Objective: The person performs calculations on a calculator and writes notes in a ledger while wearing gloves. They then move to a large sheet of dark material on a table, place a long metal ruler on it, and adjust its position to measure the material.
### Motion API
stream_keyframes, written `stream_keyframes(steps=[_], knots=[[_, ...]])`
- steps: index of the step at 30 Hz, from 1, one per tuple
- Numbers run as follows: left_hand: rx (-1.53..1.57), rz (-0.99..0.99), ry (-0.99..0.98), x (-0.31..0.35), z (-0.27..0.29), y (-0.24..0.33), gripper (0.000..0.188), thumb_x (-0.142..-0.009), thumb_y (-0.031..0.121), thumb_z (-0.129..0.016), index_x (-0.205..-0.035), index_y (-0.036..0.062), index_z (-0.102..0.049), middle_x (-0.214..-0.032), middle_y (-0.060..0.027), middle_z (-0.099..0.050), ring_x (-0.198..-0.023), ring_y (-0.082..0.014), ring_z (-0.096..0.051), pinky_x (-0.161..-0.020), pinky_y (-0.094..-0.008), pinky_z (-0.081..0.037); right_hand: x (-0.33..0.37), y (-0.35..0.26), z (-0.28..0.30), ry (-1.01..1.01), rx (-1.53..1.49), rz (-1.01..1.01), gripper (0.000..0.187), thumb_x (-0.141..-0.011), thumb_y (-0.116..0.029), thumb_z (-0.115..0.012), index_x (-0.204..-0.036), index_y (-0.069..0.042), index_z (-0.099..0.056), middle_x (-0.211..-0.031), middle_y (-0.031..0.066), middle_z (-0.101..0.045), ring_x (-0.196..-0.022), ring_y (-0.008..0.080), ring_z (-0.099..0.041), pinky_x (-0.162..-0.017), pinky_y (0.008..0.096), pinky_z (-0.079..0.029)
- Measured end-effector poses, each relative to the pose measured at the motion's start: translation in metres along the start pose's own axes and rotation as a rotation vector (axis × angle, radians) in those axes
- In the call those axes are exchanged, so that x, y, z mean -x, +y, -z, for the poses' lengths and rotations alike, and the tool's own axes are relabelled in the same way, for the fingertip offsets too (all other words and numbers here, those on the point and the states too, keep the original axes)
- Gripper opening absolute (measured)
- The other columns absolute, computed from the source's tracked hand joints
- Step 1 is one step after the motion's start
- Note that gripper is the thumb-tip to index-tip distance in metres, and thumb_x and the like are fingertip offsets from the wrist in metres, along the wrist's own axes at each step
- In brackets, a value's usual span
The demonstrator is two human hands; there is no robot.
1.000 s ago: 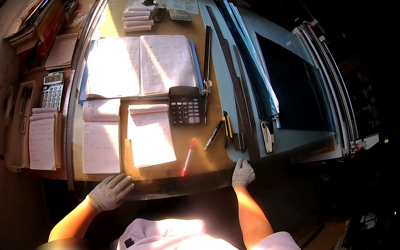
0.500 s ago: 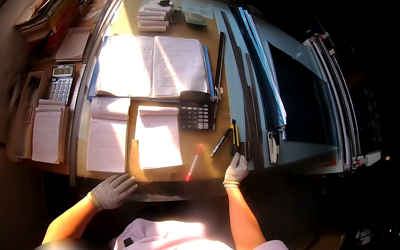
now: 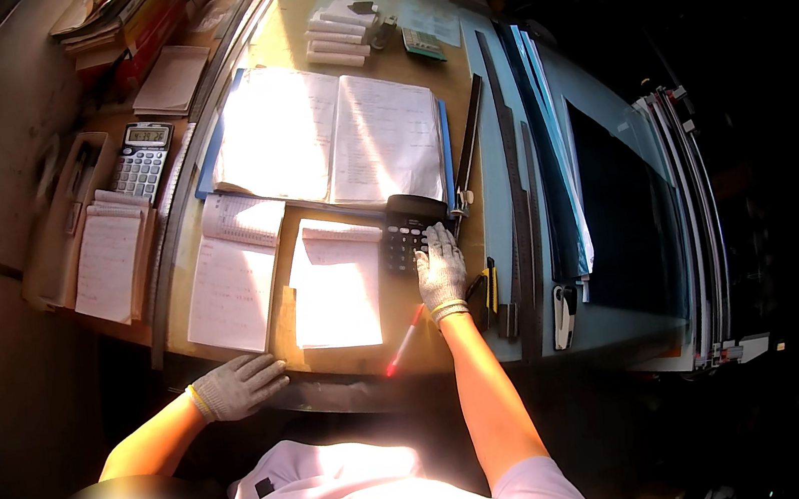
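My right hand [image 3: 442, 269], in a pale knit glove, reaches over the lower right part of a black calculator [image 3: 406, 223]; its fingers lie stretched out and hide some keys. My left hand [image 3: 239, 386], gloved the same way, rests flat at the table's front edge with its fingers extended. Just beyond it lies a flipped-open notepad [image 3: 234, 281]. A second notepad [image 3: 337, 293] sits between the hands, brightly sunlit. Near my right wrist are a red and white pen [image 3: 406, 342] and a yellow and black utility knife [image 3: 492, 283], partly covered by the hand.
A large open ledger [image 3: 380, 141] lies beyond the notepads. To the right are long dark rulers [image 3: 516, 194], a white stapler [image 3: 564, 317] and dark sheets [image 3: 621, 210]. On the left stand a silver calculator [image 3: 144, 162] and a notepad stack [image 3: 108, 258].
My right hand has moved from beside the utility knife forward and left onto the black calculator. The left hand stays at the table edge. The whole view has shifted slightly.
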State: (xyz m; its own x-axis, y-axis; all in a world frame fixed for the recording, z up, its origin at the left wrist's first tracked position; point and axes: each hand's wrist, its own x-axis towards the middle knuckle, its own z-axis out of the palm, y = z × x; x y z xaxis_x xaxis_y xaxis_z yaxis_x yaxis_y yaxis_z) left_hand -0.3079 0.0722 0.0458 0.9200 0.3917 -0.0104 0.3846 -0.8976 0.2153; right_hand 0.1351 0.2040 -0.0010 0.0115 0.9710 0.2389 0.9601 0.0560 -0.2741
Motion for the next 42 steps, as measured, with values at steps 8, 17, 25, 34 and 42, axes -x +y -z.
stream_keyframes(steps=[8,17,25,34,42], knots=[[0.012,-0.009,-0.021,-0.001,0.001,-0.002,0.078,-0.074,0.032,-0.08,-0.145,0.0142,-0.056,-0.15,-0.0133,-0.053,-0.134,-0.0333,-0.055,-0.113,-0.0484,-0.045,-0.002,-0.006,0.007,0.007,-0.037,-0.065,0.054,-0.097,-0.028,-0.061,-0.146,-0.005,-0.051,-0.151,0.0158,-0.053,-0.14,0.0355,-0.048,-0.118,0.0483,-0.036],[0.018,-0.003,-0.02,-0.001,0.0,-0.002,0.074,-0.075,0.031,-0.08,-0.143,0.0143,-0.058,-0.151,-0.0132,-0.053,-0.134,-0.0332,-0.055,-0.113,-0.0483,-0.046,0.035,-0.041,0.011,0.186,-0.274,-0.067,0.052,-0.098,-0.019,-0.06,-0.145,-0.001,-0.049,-0.147,0.0227,-0.048,-0.134,0.0433,-0.05,-0.112,0.047,-0.043],[0.01,0.005,0.008,-0.002,-0.001,-0.002,0.067,-0.077,0.029,-0.078,-0.14,0.0142,-0.061,-0.149,-0.0129,-0.055,-0.132,-0.0333,-0.058,-0.112,-0.0479,-0.046,0.042,-0.062,0.016,0.282,-0.11,-0.014,0.041,-0.093,-0.014,-0.065,-0.132,-0.004,-0.061,-0.14,0.0249,-0.052,-0.134,0.0452,-0.048,-0.113,0.0539,-0.038],[0.044,-0.002,0.057,-0.006,0.007,-0.001,0.062,-0.077,0.025,-0.074,-0.136,0.01,-0.063,-0.143,-0.0153,-0.058,-0.128,-0.0332,-0.059,-0.11,-0.0476,-0.048,0.036,-0.077,0.021,0.257,-0.095,0.087,0.035,-0.092,-0.019,-0.067,-0.125,-0.008,-0.067,-0.142,0.0235,-0.052,-0.137,0.0457,-0.044,-0.116,0.0564,-0.033],[0.049,-0.006,0.053,-0.006,0.007,-0.002,0.061,-0.078,0.024,-0.073,-0.136,0.0092,-0.063,-0.142,-0.0151,-0.058,-0.128,-0.0329,-0.059,-0.109,-0.0472,-0.049,0.03,-0.075,0.014,0.146,-0.042,0.062,0.031,-0.092,-0.026,-0.072,-0.117,-0.008,-0.072,-0.149,0.0187,-0.047,-0.146,0.0397,-0.039,-0.123,0.0563,-0.03]])
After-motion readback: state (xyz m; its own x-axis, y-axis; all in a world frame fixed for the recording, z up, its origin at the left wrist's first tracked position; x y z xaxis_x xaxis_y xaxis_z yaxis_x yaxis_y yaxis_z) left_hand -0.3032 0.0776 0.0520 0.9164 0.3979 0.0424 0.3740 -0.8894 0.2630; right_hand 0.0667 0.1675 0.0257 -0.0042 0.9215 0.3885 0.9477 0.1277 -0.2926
